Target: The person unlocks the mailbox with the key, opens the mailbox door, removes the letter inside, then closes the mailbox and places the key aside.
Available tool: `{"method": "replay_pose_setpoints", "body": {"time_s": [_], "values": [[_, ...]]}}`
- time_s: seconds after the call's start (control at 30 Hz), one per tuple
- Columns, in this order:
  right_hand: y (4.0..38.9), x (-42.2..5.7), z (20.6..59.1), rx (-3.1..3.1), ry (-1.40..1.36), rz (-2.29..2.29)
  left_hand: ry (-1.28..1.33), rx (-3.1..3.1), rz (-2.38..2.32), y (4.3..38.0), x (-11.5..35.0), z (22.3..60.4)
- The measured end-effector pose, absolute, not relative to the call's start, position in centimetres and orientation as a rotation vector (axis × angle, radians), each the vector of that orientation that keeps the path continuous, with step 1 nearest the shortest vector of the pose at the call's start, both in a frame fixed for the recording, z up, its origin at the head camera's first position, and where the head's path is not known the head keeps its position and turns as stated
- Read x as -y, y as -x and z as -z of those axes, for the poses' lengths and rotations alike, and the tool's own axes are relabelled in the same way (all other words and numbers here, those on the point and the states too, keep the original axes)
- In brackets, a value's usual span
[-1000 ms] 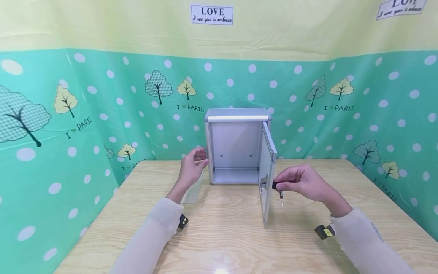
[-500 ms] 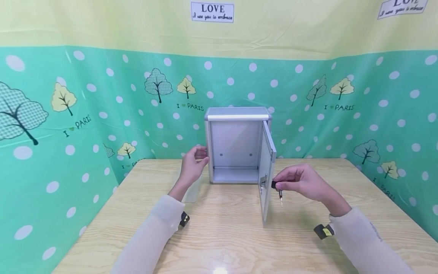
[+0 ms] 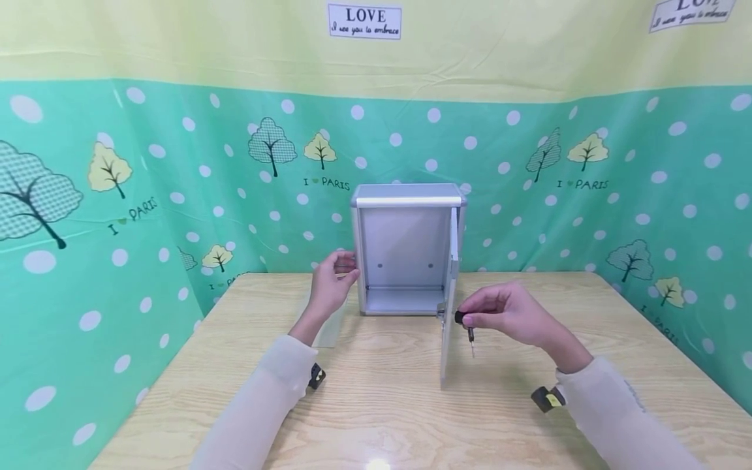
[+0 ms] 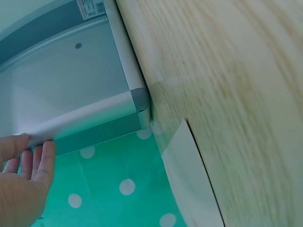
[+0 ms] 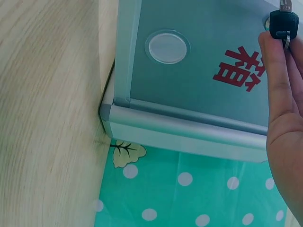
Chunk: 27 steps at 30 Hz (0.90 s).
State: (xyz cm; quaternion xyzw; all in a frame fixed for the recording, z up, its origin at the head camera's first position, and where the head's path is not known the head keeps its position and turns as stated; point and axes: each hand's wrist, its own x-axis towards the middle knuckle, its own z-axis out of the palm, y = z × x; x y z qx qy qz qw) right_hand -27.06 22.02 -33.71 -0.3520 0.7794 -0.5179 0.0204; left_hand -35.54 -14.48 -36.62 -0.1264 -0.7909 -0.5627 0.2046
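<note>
A silver metal box (image 3: 408, 192) stands upright on the wooden table, its interior bare. Its door (image 3: 449, 274), hinged on the right, juts out towards me; red lettering (image 5: 239, 68) marks its outer face. My right hand (image 3: 514, 316) pinches the black head of a key (image 3: 461, 317) at the door's outer side, level with the lock (image 3: 441, 312) on the inner side. A second key (image 3: 472, 343) dangles below. My left hand (image 3: 330, 282) touches the box's left side; in the left wrist view its thumb lies at the front edge, fingers against the side wall.
A pale flat sheet (image 4: 187, 172) lies on the table left of the box, partly behind my left forearm. Green and yellow patterned cloth (image 3: 399, 140) hangs behind and along both sides. The wooden table (image 3: 382, 405) extends in front of the box.
My right hand has moved left with the key, and the door has swung a little inward, so it now appears almost edge-on. The left hand has stayed at the box's side.
</note>
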Motion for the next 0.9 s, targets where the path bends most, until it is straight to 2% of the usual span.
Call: {"method": "replay_pose_setpoints", "body": {"time_s": [0.9], "values": [[27.4, -17.3, 33.4, -2.505, 0.992, 1.556, 0.374, 2.202, 1.540, 35.7, 14.4, 36.7]]}}
